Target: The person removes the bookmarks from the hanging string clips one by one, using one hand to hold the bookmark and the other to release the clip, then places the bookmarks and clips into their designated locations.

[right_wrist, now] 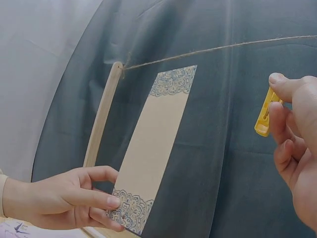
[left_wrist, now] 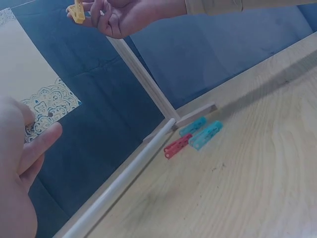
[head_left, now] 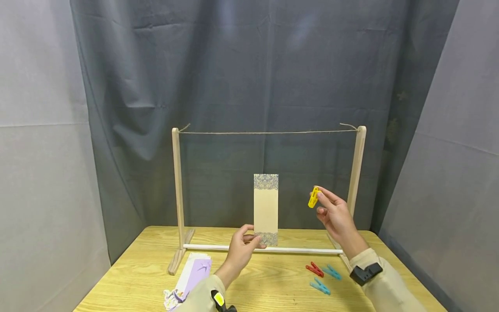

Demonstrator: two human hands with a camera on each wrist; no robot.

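My left hand (head_left: 240, 250) pinches the lower left corner of a cream bookmark-like card (head_left: 266, 210) with blue lace patterns at both ends. The card stands upright in the air, below a thin twine (head_left: 269, 132) strung between two wooden posts. In the right wrist view the same card (right_wrist: 154, 136) leans to the right. My right hand (head_left: 338, 219) is raised to the right of the card and pinches a yellow clothespin (head_left: 313, 197) between thumb and fingers. That clothespin (right_wrist: 268, 113) hangs apart from both card and twine.
On the table at right lie a red clothespin (head_left: 315, 269) and two blue clothespins (head_left: 320, 286). At left, by my forearm, lie a lilac card (head_left: 199, 274) and white ones. The wooden frame's right post (head_left: 356, 169) and white bottom bar (head_left: 304, 250) stand behind my hands.
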